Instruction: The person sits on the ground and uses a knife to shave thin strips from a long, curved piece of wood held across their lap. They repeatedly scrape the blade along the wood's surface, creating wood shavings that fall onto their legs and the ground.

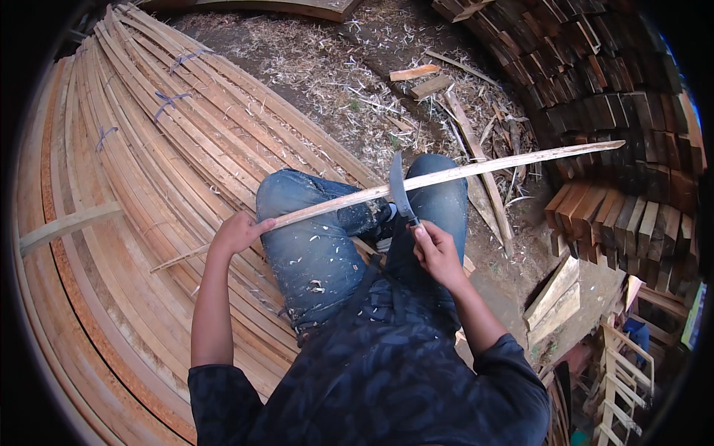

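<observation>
A long, pale wooden strip [491, 166] lies slantwise across my thighs, its far end rising to the right. My left hand [237, 233] is closed around it near its left end, which tapers to a thin tip. In my right hand [437, 254] is the dark handle of a curved knife [399, 186], shaped like a sickle. Its grey blade stands upward and crosses the strip between my knees; whether the edge touches the wood I cannot tell. Wood shavings cling to my jeans [312, 256].
Bundled long wooden slats [171, 171], tied with purple string [169, 102], spread out on the left. Stacked timber blocks [625, 215] rise at the right. Shavings [320, 56] and loose offcuts [430, 87] litter the ground ahead. A small slatted wooden frame [621, 379] stands at lower right.
</observation>
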`<action>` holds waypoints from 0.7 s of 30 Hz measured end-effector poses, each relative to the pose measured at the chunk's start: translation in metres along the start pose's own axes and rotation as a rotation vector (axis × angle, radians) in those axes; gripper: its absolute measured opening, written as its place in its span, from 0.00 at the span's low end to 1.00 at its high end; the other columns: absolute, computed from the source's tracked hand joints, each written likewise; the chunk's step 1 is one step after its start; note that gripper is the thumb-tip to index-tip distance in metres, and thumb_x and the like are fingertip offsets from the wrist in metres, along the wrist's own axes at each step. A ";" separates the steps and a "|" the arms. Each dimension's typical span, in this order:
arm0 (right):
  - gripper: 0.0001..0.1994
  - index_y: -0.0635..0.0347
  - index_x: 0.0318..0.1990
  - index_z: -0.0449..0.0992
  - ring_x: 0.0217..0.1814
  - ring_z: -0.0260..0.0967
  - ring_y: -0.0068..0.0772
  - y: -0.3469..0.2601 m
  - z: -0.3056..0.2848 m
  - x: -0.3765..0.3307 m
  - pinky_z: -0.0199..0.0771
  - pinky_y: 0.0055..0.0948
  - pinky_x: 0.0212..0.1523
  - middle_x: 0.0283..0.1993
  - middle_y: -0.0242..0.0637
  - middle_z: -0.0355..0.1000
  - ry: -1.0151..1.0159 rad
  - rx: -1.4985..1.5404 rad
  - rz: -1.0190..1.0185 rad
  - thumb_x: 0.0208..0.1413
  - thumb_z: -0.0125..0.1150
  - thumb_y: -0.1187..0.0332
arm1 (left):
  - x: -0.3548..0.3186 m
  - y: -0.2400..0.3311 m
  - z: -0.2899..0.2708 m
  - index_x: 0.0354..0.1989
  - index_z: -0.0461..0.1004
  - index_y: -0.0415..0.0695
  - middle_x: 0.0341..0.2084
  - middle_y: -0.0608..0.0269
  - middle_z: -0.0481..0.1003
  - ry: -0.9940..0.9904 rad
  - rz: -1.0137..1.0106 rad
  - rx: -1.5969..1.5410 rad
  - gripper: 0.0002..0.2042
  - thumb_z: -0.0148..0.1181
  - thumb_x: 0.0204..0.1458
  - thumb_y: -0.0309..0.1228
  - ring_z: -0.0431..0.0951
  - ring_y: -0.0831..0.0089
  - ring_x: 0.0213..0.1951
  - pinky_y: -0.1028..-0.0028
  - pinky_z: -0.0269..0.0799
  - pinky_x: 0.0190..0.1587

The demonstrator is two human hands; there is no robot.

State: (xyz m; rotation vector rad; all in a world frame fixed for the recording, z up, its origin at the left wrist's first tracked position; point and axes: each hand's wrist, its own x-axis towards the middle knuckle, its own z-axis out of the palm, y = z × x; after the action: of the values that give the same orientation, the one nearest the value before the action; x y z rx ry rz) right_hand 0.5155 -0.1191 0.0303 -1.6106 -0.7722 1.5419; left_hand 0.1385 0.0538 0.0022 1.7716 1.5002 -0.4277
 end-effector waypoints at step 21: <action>0.14 0.65 0.39 0.72 0.19 0.56 0.15 -0.007 -0.013 -0.010 0.57 0.21 0.21 0.19 0.26 0.62 0.300 0.062 -0.092 0.63 0.49 0.61 | 0.003 -0.001 0.007 0.09 0.63 0.35 0.11 0.49 0.67 0.035 -0.018 -0.103 0.38 0.47 0.50 0.64 0.70 0.62 0.19 0.62 0.67 0.30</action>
State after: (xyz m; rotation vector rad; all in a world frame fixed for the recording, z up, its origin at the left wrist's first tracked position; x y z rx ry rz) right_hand 0.5278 -0.1251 0.0417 -1.6859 -0.6180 1.2119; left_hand 0.1396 0.0505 -0.0051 1.6944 1.5356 -0.3238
